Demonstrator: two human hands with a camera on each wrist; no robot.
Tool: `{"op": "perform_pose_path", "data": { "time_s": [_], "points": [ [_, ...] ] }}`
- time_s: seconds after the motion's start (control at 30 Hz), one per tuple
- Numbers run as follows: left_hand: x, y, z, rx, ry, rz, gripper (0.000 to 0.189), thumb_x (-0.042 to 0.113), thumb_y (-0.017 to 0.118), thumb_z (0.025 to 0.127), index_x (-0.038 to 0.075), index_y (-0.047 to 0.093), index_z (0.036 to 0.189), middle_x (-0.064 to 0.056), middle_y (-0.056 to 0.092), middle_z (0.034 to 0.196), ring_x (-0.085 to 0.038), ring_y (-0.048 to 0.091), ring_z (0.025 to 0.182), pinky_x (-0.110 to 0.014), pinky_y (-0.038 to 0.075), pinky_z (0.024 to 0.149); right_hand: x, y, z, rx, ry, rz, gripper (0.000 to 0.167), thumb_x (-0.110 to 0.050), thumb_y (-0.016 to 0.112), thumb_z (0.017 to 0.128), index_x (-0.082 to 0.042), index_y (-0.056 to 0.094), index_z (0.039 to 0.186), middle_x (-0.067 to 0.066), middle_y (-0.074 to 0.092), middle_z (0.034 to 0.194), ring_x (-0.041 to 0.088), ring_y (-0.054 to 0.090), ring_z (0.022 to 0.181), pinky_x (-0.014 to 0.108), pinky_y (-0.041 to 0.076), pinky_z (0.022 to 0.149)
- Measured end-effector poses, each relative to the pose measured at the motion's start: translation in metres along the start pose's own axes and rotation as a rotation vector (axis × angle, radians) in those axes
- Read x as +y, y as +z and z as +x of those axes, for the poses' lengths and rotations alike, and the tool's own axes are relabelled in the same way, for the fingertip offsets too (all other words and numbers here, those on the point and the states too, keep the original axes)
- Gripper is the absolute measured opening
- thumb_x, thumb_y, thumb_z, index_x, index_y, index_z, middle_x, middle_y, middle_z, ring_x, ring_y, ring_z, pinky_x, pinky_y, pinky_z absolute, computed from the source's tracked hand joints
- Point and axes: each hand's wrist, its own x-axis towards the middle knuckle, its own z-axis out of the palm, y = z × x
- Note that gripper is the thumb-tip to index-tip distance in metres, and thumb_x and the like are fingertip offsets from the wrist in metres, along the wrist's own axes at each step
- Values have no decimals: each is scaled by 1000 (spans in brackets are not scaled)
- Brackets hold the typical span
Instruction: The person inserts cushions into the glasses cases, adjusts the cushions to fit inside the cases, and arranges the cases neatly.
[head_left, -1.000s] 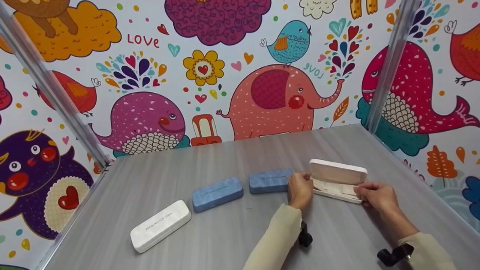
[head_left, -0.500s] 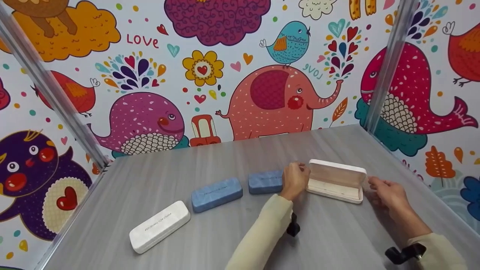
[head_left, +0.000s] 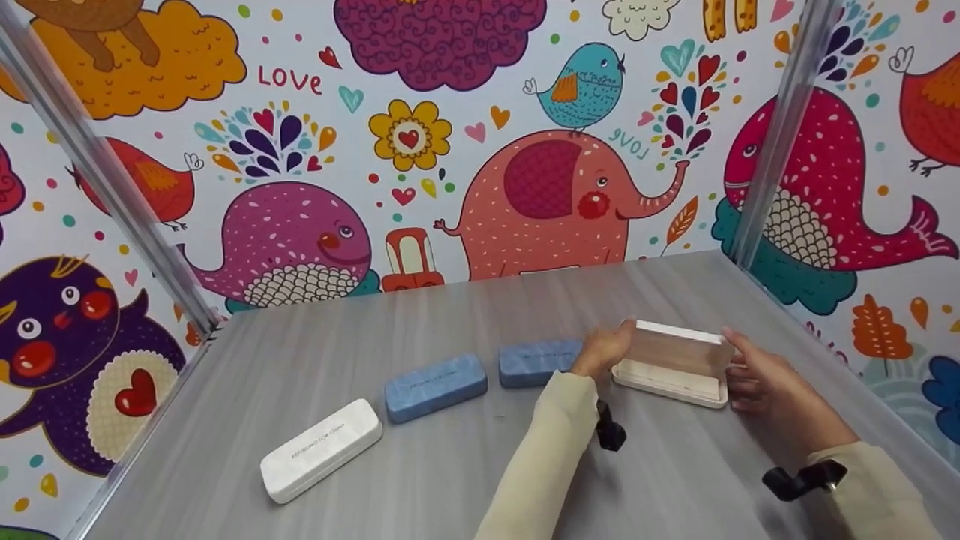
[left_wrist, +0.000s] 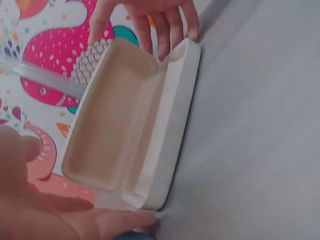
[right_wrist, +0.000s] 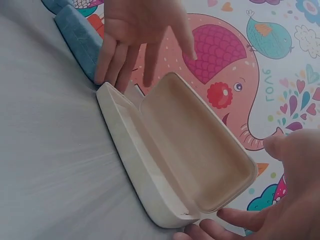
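A white eyeglass case (head_left: 679,352) stands with its lid raised at the right of the table, its beige lining showing. Cream-coloured material (head_left: 670,377) lies flat in its base. My left hand (head_left: 604,351) is at the case's left end, fingers extended; in the right wrist view its fingertips (right_wrist: 101,80) reach the base's corner. At the opposite end is my right hand (head_left: 765,379), fingers loosely extended beside the base and thumb up by the lid. In the left wrist view, the lid's inside (left_wrist: 107,120) lies between both hands.
Just left of my left hand lies a closed blue case (head_left: 536,364), partly behind the hand. Another blue case (head_left: 435,388) and a closed white case (head_left: 322,451) continue leftward in a row. A patterned wall (head_left: 420,60) borders the table (head_left: 450,480).
My right hand let go of the cream-coloured material in the case and drew back right, then returned to the case's right end. My left hand shifted left, then back to the left end.
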Motion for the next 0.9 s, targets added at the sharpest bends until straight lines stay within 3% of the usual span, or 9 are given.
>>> {"op": "perform_pose_path", "data": {
  "time_s": [0.13,0.3,0.4,0.53,0.73,0.9],
  "points": [
    [-1,4,1,56,32,-36,52,40,53,101,-6,66,123,-20,65,131,-31,60,124,-43,49,106,-3,0,2,-9,16,-1,125,-89,40,81,4,4,157,30,20,158,37,43,132,33,57,91],
    [-3,7,3,121,160,40,45,32,56,99,-10,72,100,-22,72,110,-27,68,99,-38,56,88,-2,1,6,13,11,-38,125,-88,43,80,4,8,157,30,24,158,34,50,128,32,58,90],
    [-3,7,4,141,193,77,45,30,53,100,-9,74,91,-22,74,103,-27,69,92,-36,56,83,-2,3,7,16,-3,-59,124,-86,43,83,7,5,156,32,20,159,36,49,129,32,59,87],
    [-2,7,7,174,179,94,44,29,55,99,-9,75,91,-22,75,102,-27,70,93,-37,57,84,-4,3,6,4,-14,-45,121,-80,43,87,11,0,154,35,16,158,33,53,121,33,60,85],
    [-3,7,7,158,134,58,41,32,60,99,-6,74,94,-17,74,100,-21,63,83,-38,56,82,-8,0,6,-15,-6,-55,118,-77,42,90,13,-1,154,34,16,158,28,55,115,34,60,88],
    [-6,8,7,160,134,68,40,35,64,96,-4,74,93,-16,74,96,-18,57,77,-37,55,78,-8,-2,5,-33,-12,-64,114,-74,45,91,15,7,152,33,28,150,25,58,110,36,59,90]
  ]
}}
